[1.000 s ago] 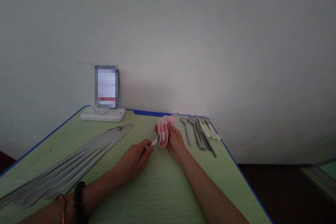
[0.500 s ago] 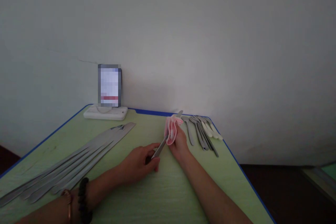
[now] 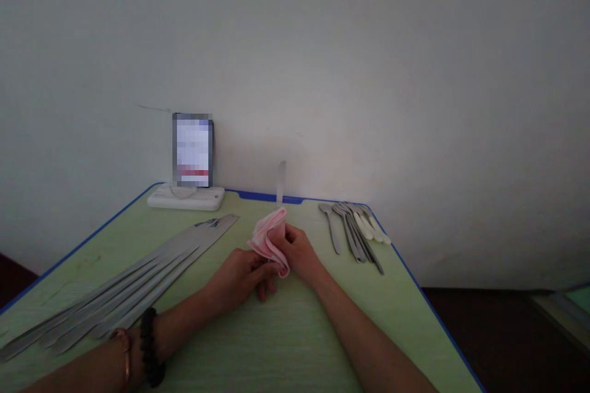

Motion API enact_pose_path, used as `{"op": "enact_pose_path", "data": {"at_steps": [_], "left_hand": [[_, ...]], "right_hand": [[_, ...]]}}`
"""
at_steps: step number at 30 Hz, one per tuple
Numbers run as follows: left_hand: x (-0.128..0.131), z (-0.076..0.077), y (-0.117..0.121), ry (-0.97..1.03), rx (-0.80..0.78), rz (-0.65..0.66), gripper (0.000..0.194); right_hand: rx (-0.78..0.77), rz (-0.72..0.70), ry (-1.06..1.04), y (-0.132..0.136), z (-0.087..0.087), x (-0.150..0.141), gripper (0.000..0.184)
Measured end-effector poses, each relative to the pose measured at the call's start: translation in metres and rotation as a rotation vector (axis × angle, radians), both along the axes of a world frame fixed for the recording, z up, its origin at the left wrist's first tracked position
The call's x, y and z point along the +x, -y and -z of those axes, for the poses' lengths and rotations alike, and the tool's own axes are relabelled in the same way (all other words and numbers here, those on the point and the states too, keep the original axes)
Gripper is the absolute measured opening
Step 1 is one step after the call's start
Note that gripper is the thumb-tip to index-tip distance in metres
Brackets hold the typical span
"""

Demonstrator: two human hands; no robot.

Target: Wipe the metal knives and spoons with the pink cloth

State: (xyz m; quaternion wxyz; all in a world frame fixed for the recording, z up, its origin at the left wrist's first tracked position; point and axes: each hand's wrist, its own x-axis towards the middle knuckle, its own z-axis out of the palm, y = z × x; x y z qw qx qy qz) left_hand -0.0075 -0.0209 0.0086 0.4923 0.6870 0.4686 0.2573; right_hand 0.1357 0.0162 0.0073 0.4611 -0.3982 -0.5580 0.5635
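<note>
Above the middle of the table, a table knife points up and away, its blade blurred against the wall. A folded pink cloth is wrapped around its lower part. My right hand is closed on the cloth, pinching it from the right side. My left hand is closed at the near end of the knife, where the cloth and fingers hide the handle.
Several table knives lie fanned on the left of the green table. Several spoons and white-handled cutlery lie at the right edge. A screen stands on a white base at the back left.
The cloth and my right hand have moved left and nearer, down the knife to my left hand. The knife has swung from leaning right to pointing nearly straight up, showing more blade.
</note>
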Motion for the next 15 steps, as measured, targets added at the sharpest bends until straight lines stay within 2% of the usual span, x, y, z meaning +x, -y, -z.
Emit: {"op": "enact_pose_path", "data": {"at_steps": [3,7,9,12,15], "left_hand": [[-0.001,0.0,0.0,-0.047,0.079,0.013,0.038],[-0.002,-0.001,0.006,-0.188,0.257,0.099,0.034],[-0.001,-0.002,0.012,-0.254,0.351,0.157,0.033],[0.0,-0.003,0.017,-0.274,0.395,0.219,0.033],[-0.001,-0.003,0.016,-0.18,0.3,0.201,0.031]], "right_hand": [[-0.026,0.055,-0.074,-0.002,0.004,-0.001,0.032],[-0.164,0.257,-0.398,-0.012,0.012,0.002,0.03],[-0.231,0.315,-0.54,-0.016,0.013,0.006,0.029],[-0.271,0.314,-0.626,-0.02,0.013,0.01,0.028],[-0.27,0.235,-0.633,-0.018,0.011,0.012,0.027]]}}
